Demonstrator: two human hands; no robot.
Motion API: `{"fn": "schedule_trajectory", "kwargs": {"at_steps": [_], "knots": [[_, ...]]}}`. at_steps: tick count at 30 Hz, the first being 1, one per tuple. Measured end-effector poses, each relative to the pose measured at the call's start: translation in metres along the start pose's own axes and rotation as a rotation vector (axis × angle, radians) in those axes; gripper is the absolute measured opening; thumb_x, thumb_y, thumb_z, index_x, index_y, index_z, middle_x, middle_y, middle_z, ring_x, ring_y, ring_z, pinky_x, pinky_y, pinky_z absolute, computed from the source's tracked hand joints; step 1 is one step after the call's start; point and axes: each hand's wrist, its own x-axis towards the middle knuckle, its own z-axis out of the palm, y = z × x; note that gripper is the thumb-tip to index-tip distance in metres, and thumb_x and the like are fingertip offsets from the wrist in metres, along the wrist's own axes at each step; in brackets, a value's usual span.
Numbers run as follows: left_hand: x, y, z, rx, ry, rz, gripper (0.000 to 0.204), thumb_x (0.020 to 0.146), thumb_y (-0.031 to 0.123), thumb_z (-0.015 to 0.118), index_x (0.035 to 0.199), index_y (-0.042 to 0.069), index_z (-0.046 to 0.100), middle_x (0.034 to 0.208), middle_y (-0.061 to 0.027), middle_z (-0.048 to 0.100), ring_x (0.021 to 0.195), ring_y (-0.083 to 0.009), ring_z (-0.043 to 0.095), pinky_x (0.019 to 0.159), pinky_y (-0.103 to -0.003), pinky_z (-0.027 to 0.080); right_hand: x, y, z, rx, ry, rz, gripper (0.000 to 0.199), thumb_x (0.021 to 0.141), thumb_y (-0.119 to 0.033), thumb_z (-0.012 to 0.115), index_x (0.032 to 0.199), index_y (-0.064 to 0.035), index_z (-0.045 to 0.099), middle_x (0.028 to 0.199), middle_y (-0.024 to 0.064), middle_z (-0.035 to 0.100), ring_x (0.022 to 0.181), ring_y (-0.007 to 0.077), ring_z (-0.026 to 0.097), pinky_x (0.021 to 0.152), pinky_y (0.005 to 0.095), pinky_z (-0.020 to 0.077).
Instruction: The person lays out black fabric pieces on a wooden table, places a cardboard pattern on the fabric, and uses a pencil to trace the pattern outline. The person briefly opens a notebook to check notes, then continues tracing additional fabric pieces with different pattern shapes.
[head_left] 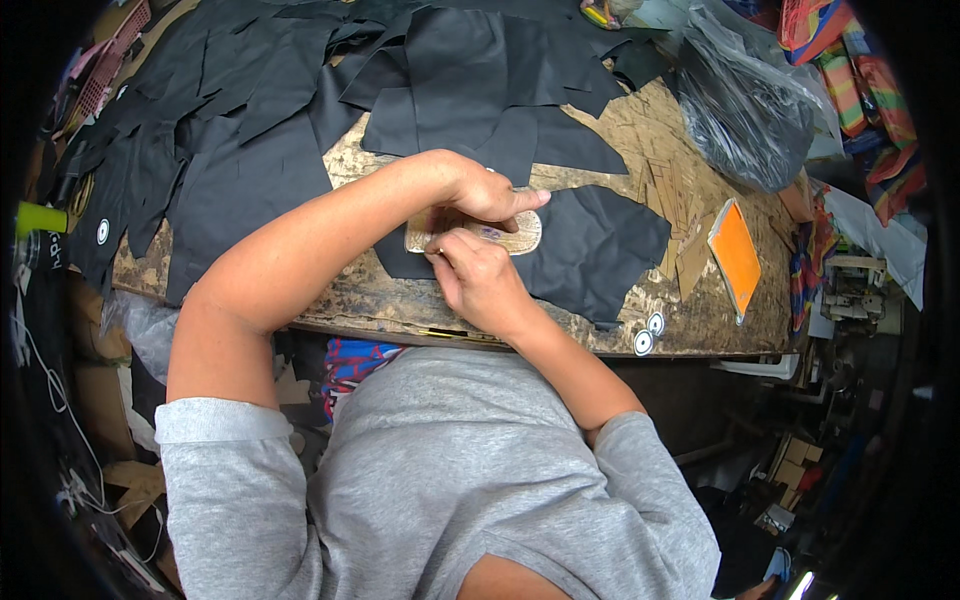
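A tan, rounded-corner template board lies on black leather-like sheet material near the table's front edge. My left hand bends over its far side and holds it down. The left thumb stretches to the right, and the other fingers are mostly hidden beneath the hand. At the board's near left edge my right hand is closed in a pinch. Whatever sits between those fingertips is too small and covered to make out.
Black sheets overlap across the worn wooden table. To the right lie an orange notebook and cardboard pieces. A dark plastic bag bulges at the back right. Round black-and-white discs sit by the front edge.
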Motion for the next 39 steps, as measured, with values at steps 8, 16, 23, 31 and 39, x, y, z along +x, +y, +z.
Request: {"fn": "schedule_trajectory", "kwargs": {"at_steps": [8, 16, 23, 31, 39], "knots": [[-0.003, 0.0, 0.0, 0.002, -0.013, 0.046, 0.088, 0.088, 0.073, 0.018, 0.129, 0.004, 0.054, 0.137, -0.0177, 0.047, 0.127, -0.0339, 0.044, 0.101, -0.043, 0.04, 0.009, 0.002, 0.013, 0.183, 0.016, 0.106, 0.008, 0.076, 0.003, 0.064, 0.084, 0.0026, 0.061, 0.081, 0.017, 0.064, 0.075, 0.0326, 0.064, 0.067, 0.0367, 0.0514], [-0.008, 0.004, 0.001, 0.051, 0.049, 0.011, 0.077, 0.092, 0.066, 0.017, 0.124, 0.011, 0.06, 0.118, -0.0182, 0.059, 0.094, -0.0311, 0.061, 0.082, -0.042, 0.052, -0.014, 0.003, -0.023, -0.056, 0.06, 0.216, 0.005, 0.074, -0.006, 0.068, 0.078, -0.0024, 0.066, 0.078, 0.0117, 0.065, 0.076, 0.028, 0.063, 0.069, 0.0362, 0.0501], [-0.01, 0.002, 0.005, 0.153, 0.09, 0.019, 0.07, 0.094, 0.062, 0.016, 0.121, 0.017, 0.063, 0.11, -0.0254, 0.055, 0.087, -0.0324, 0.064, 0.054, -0.035, 0.058, -0.021, 0.017, -0.07, -0.159, 0.02, 0.311, 0.007, 0.072, -0.008, 0.071, 0.078, -0.0043, 0.07, 0.081, 0.0108, 0.067, 0.08, 0.0282, 0.062, 0.074, 0.0362, 0.0495], [-0.02, 0.004, 0.035, 0.584, 0.305, 0.156, 0.052, 0.098, 0.046, 0.031, 0.115, 0.01, 0.065, 0.115, -0.0277, 0.057, 0.115, -0.0462, 0.041, 0.1, -0.047, 0.035, -0.019, 0.028, -0.094, -0.049, -0.029, 0.371, 0.006, 0.076, 0.0, 0.064, 0.079, 0.0051, 0.065, 0.077, 0.0181, 0.065, 0.065, 0.0305, 0.065, 0.06, 0.0332, 0.0501], [-0.025, 0.009, 0.104, 0.657, 0.718, 0.024, 0.053, 0.094, 0.045, 0.044, 0.133, 0.009, 0.049, 0.14, -0.027, 0.034, 0.126, -0.0401, 0.035, 0.089, -0.055, 0.045, -0.018, 0.03, -0.095, -0.091, -0.031, 0.339, 0.005, 0.077, 0.002, 0.061, 0.076, 0.0065, 0.06, 0.075, 0.0195, 0.063, 0.063, 0.0311, 0.064, 0.057, 0.0347, 0.0493]]}}
